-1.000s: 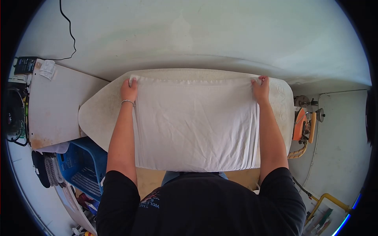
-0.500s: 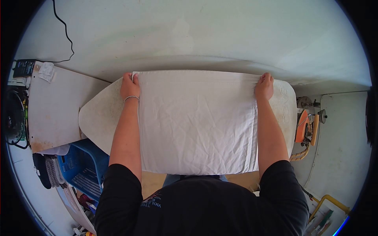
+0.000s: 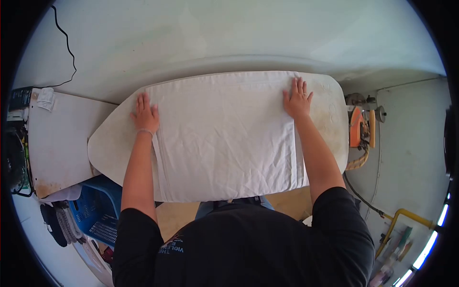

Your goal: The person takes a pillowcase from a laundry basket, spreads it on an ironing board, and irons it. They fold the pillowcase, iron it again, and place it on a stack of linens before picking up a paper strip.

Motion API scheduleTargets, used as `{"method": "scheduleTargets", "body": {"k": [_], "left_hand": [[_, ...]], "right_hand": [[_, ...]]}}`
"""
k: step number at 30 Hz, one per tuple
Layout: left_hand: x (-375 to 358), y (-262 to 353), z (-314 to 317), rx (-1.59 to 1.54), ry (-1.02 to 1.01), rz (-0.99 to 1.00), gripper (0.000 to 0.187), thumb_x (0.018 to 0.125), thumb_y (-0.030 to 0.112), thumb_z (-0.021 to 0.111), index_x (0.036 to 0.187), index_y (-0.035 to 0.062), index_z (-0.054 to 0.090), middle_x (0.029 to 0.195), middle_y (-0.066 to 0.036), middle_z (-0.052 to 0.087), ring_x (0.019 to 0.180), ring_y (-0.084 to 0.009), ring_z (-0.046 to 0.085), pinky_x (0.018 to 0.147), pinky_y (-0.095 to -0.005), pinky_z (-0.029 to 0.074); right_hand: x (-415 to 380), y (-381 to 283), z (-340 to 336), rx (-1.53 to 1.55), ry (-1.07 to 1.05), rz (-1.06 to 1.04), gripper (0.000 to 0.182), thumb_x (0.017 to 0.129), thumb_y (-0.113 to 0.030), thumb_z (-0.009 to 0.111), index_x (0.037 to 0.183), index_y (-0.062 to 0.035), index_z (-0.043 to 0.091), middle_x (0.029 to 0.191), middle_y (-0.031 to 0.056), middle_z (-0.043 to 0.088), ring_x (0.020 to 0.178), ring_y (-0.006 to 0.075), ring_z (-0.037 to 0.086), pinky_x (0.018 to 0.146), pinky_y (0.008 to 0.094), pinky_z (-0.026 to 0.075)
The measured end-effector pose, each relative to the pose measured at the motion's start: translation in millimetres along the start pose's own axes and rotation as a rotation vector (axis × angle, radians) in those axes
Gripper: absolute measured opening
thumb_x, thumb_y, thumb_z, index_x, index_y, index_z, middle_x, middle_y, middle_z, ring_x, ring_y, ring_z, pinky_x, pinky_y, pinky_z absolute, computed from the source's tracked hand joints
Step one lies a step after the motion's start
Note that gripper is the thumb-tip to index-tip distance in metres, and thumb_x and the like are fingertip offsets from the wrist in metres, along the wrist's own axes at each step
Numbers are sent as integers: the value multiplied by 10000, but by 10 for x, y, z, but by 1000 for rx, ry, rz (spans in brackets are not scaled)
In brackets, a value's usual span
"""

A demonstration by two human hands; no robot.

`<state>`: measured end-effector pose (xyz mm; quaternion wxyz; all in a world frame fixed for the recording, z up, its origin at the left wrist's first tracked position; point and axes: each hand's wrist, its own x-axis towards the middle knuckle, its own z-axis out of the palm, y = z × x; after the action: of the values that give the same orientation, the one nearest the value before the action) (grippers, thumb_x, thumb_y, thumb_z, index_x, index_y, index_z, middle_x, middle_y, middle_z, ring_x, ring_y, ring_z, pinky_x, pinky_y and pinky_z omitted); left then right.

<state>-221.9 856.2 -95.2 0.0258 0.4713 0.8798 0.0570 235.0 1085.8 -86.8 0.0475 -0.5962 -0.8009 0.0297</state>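
Note:
A white cloth (image 3: 224, 138) lies across the ironing board (image 3: 112, 138), its near end hanging over the front edge. Creases run over its lower part, while its far edge follows the back of the board. My left hand (image 3: 145, 114) lies flat at the cloth's left edge, fingers stretched out and partly over the bare board. On the opposite edge, near the far right corner, my right hand (image 3: 298, 99) rests flat with fingers spread. Neither hand grips the fabric.
An orange iron (image 3: 356, 126) stands beyond the board's right end, with a hose below it. To the left are a white panel (image 3: 67, 138) and a blue plastic basket (image 3: 95, 208). A wall rises behind the board.
Both hands have let go of the cloth's far corners and now lie flat with fingers extended. The cloth rests on the board, and the whole view has shifted slightly.

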Motion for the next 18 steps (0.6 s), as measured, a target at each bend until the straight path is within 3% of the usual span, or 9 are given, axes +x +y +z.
{"method": "scheduleTargets", "body": {"k": [2,4,6,10,12,13,15,16,18], "left_hand": [[-515,27,-66,-54,66,-26,652,922,275,479,1506,130,227,1568,-95,205,1420,-286,245,1100,-595,191],[-1253,26,-75,-173,156,114,642,916,262,479,1486,64,259,1538,-151,258,1368,-309,319,1058,-542,283],[-1948,18,-47,-38,265,63,562,907,257,519,1402,28,383,1430,-160,401,1244,-323,446,967,-486,382],[-2527,-255,-171,-191,185,-137,410,896,265,573,1237,46,508,1228,-158,527,1092,-334,541,875,-454,441],[-2525,-224,-270,-291,-5,-209,297,883,283,620,1047,49,537,993,-155,565,908,-343,577,773,-439,464],[-2557,-261,-248,-240,16,-115,277,891,295,611,963,45,516,904,-163,562,846,-359,568,727,-461,459],[-2615,-258,-239,-207,29,-112,264,896,288,603,948,46,511,893,-159,552,839,-363,560,725,-464,456],[-2636,-264,-217,-187,24,-94,253,900,281,596,932,47,507,882,-155,542,831,-368,551,723,-468,452],[-2640,-306,-214,-201,77,-66,227,920,270,564,944,56,492,856,-171,576,802,-381,579,700,-479,457]], "right_hand": [[-475,91,52,-13,144,-145,687,928,-374,448,1505,-80,215,1569,122,201,1453,293,170,1143,571,117],[-1243,72,-102,62,40,-338,706,909,-331,473,1496,-38,212,1565,147,200,1450,306,179,1139,577,125],[-1914,122,-228,118,-134,-240,702,909,-323,486,1499,-53,216,1564,147,200,1449,302,183,1138,572,134],[-2232,546,-142,59,-135,-68,686,922,-305,480,1504,-68,204,1570,147,178,1456,299,159,1145,562,117],[-2237,517,-120,45,-29,-44,620,928,-269,487,1481,-81,279,1542,156,253,1422,323,243,1129,539,186],[-2261,488,-131,61,-23,-62,620,928,-269,487,1481,-81,279,1542,156,253,1422,323,243,1129,539,186],[-2401,463,-153,259,122,87,467,915,-187,515,1360,-66,442,1395,160,446,1272,358,432,1027,508,337],[-2498,483,-155,267,126,79,467,915,-187,515,1360,-66,442,1395,160,446,1272,358,432,1027,508,337],[-2719,547,-132,269,238,323,305,882,-117,551,1182,-61,548,1179,146,552,1053,354,544,878,464,429]]}}
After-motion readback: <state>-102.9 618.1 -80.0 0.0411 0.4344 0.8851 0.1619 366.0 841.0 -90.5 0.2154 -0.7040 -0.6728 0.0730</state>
